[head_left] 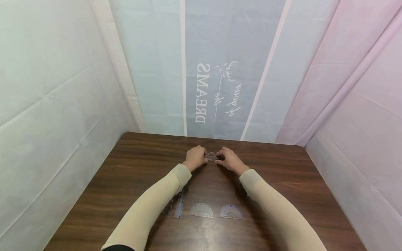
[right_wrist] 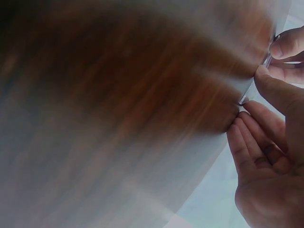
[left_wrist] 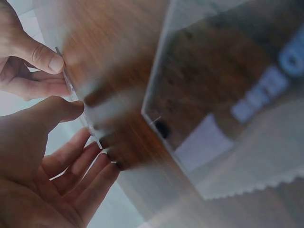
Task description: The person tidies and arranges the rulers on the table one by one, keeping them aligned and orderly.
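A small clear triangular set square point(head_left: 211, 157) is near the far side of the table, between the two hands. My left hand point(head_left: 195, 157) pinches its left corner between thumb and fingers. At the opposite corner my right hand point(head_left: 230, 160) pinches it too. The left wrist view catches the set square point(left_wrist: 71, 88) nearly edge-on, with the left hand point(left_wrist: 52, 147) below and the right hand point(left_wrist: 31, 61) above. Thumb and fingers of the right hand point(right_wrist: 270, 137) meet its edge in the right wrist view.
On the brown wooden table point(head_left: 267, 164) lie two protractors, one clear point(head_left: 202, 210) and one purple-marked point(head_left: 231, 212). Beside the left forearm lie a blue-striped ruler point(head_left: 179, 205) and another clear strip point(head_left: 168, 210), both partly covered by the sleeve. Cloth walls point(head_left: 150, 69) surround the table.
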### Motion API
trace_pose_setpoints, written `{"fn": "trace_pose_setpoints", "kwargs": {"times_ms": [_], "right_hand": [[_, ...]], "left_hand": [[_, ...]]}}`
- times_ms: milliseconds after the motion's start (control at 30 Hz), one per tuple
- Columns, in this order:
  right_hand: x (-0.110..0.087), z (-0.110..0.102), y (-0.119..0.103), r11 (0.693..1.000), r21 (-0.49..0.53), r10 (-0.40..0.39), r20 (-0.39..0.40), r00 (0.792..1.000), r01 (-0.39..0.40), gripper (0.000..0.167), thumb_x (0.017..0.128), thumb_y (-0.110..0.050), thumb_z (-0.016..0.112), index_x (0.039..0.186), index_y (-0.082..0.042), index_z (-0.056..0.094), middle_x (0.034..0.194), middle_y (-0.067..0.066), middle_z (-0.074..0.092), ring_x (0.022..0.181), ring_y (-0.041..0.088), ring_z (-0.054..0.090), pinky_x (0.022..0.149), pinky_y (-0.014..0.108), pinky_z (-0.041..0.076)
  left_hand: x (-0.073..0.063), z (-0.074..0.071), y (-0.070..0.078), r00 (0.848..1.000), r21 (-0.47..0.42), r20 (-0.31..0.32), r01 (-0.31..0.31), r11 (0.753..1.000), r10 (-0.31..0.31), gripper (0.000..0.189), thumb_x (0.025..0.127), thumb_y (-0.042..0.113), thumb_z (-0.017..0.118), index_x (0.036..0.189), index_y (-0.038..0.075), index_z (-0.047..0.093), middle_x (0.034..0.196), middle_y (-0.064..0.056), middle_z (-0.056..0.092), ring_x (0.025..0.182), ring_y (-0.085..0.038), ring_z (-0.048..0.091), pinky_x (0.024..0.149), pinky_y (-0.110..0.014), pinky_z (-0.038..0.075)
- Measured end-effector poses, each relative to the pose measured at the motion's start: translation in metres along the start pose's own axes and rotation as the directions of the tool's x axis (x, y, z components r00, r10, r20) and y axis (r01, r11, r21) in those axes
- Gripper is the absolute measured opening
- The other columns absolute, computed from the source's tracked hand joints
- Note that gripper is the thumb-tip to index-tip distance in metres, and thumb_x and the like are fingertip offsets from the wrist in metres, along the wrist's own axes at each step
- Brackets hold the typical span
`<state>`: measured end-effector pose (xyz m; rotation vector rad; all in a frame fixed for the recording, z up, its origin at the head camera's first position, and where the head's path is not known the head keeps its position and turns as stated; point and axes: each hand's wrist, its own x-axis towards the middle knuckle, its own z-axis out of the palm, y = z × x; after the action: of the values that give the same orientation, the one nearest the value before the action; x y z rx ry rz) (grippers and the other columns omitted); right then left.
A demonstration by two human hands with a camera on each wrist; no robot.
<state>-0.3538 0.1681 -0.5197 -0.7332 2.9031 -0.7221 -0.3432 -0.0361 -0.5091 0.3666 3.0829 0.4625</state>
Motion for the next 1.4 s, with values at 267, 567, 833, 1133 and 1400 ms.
{"fn": "trace_pose_setpoints", "kwargs": {"times_ms": [267,567,833,1133,1400], "right_hand": [[0.001,0.002,-0.005,0.998,0.046,0.046,-0.017,0.999,-0.045,0.033,0.096,-0.022,0.085,0.122,-0.004,0.078,0.104,0.006,0.062,0.094,0.022,0.062,0.091,0.045,0.055],[0.002,0.002,-0.006,0.998,0.042,0.054,-0.016,0.998,-0.053,0.031,0.096,-0.022,0.085,0.120,-0.004,0.078,0.105,0.006,0.062,0.097,0.023,0.063,0.092,0.045,0.055],[0.004,0.002,-0.006,1.000,0.006,0.024,-0.011,1.000,-0.024,0.027,0.098,-0.019,0.083,0.119,-0.003,0.078,0.108,0.009,0.063,0.102,0.025,0.064,0.095,0.046,0.056],[-0.001,0.004,-0.007,1.000,0.005,0.022,-0.023,1.000,-0.021,0.026,0.098,-0.015,0.082,0.119,-0.001,0.077,0.115,0.012,0.067,0.110,0.029,0.066,0.099,0.048,0.056],[-0.010,0.001,-0.012,0.998,-0.056,0.028,-0.059,0.998,-0.031,0.028,0.097,-0.019,0.083,0.120,-0.004,0.077,0.113,0.008,0.070,0.108,0.027,0.066,0.094,0.048,0.057]], "left_hand": [[-0.005,0.002,-0.001,1.000,-0.016,-0.010,-0.008,1.000,0.008,0.025,0.098,0.026,0.078,0.118,0.012,0.078,0.113,-0.005,0.069,0.109,-0.026,0.068,0.087,-0.048,0.060],[-0.006,0.004,-0.001,1.000,-0.003,-0.018,-0.010,1.000,0.010,0.026,0.099,0.027,0.077,0.121,0.012,0.076,0.112,-0.005,0.069,0.111,-0.026,0.065,0.085,-0.047,0.060],[-0.011,0.004,0.000,0.999,-0.007,-0.046,-0.020,1.000,0.019,0.027,0.100,0.028,0.077,0.122,0.012,0.075,0.108,-0.005,0.070,0.107,-0.025,0.065,0.081,-0.045,0.060],[-0.016,0.006,0.003,0.998,-0.009,-0.061,-0.017,1.000,0.017,0.029,0.098,0.028,0.078,0.122,0.012,0.076,0.107,-0.005,0.070,0.106,-0.026,0.065,0.079,-0.043,0.059],[-0.022,0.005,0.004,0.997,-0.028,-0.071,-0.036,0.999,0.034,0.032,0.097,0.026,0.077,0.126,0.011,0.075,0.107,-0.004,0.070,0.103,-0.024,0.065,0.078,-0.041,0.059]]}}
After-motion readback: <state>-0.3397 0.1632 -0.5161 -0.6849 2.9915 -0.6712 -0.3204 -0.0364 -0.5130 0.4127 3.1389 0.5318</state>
